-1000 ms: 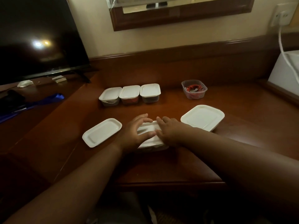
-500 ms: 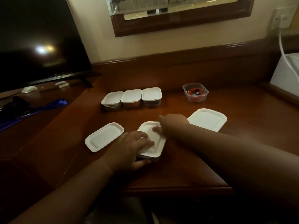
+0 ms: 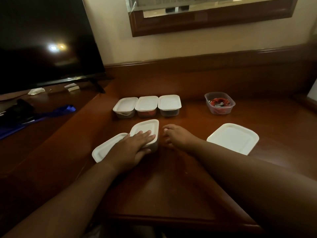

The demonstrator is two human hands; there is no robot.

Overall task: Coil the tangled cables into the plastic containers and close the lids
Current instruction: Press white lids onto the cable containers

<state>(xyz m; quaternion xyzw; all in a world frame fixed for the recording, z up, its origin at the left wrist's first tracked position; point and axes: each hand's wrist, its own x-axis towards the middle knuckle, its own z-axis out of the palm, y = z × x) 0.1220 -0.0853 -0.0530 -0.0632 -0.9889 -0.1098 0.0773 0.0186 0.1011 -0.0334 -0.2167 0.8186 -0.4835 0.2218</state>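
Observation:
A plastic container with its white lid on (image 3: 148, 126) stands at the middle of the wooden desk (image 3: 171, 182). My left hand (image 3: 135, 146) holds it, fingers flat on the lid and thumb against the near side. My right hand (image 3: 176, 136) hovers just right of it, loosely curled, touching nothing. Behind them, three lidded containers (image 3: 147, 105) stand in a row. An open container (image 3: 219, 103) at the back right holds a coiled red cable (image 3: 219, 101). One loose lid (image 3: 104, 149) lies under my left wrist, and another loose lid (image 3: 233, 138) lies to the right.
A dark television (image 3: 42, 40) stands at the left on a lower shelf, with a blue strap (image 3: 51, 114) and small white scraps (image 3: 36, 91) below it. A raised wooden ledge (image 3: 205, 73) backs the desk. The desk's front edge (image 3: 171, 219) runs close to me.
My left hand has slid the lidded container away from me toward the row. My right hand has come off its lid and now sits beside it.

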